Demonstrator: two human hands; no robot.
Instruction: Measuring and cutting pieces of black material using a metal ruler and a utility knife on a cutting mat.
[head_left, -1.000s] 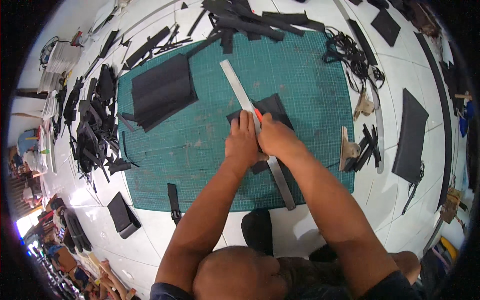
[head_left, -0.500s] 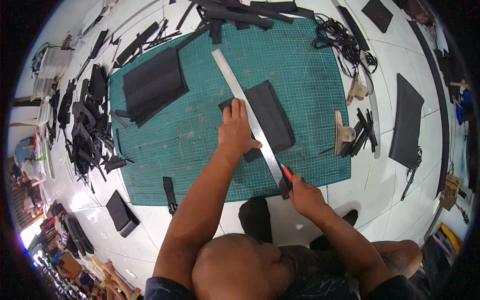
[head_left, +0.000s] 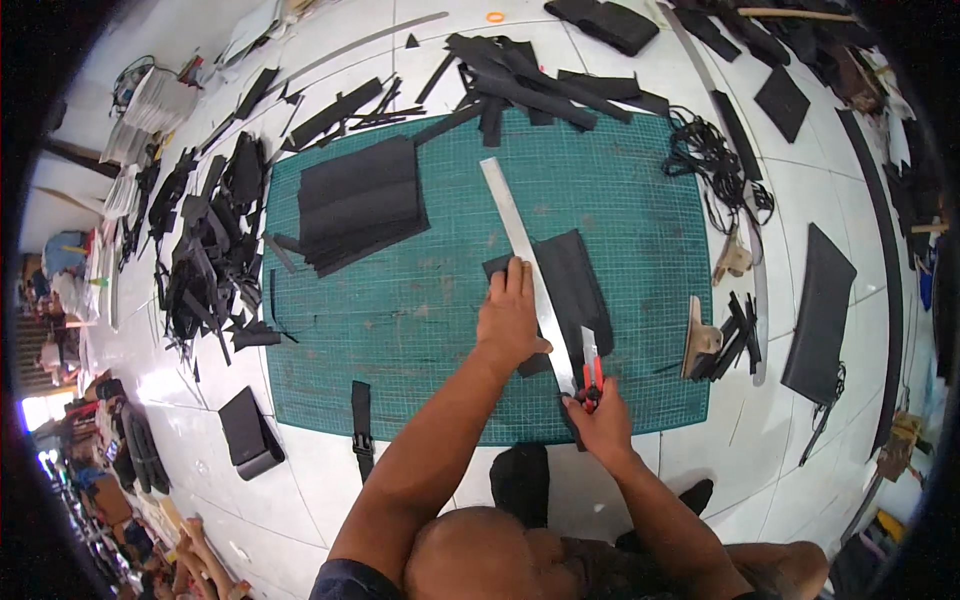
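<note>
My left hand (head_left: pixel 510 315) lies flat, fingers stretched out, pressing along the left edge of a long metal ruler (head_left: pixel 520 235). Beneath the ruler is black fabric (head_left: pixel 575 280), its larger part showing on the right and a narrow part beside my left fingertips. A red utility knife (head_left: pixel 593 374) is gripped in my right hand (head_left: pixel 606 422), its blade pointing away from me over the fabric. The thumb and fingertips of that hand are at the ruler's near end. Everything rests on a green gridded cutting mat (head_left: pixel 380 335).
Stacked black fabric pieces (head_left: pixel 358 195) lie at the mat's far left. Black scraps (head_left: pixel 205 265) heap beyond its left edge, with more strips (head_left: pixel 510 80) at the far edge. Tangled black cord (head_left: pixel 705 155) and a beige clamp-like piece (head_left: pixel 702 340) are on the right. A buckled strap (head_left: pixel 362 425) is near.
The view has shifted, so the mat appears lower. My right hand has turned the knife from the ruler's edge to point away, fingertips now at the ruler's end. The left hand stays pressed on the ruler.
</note>
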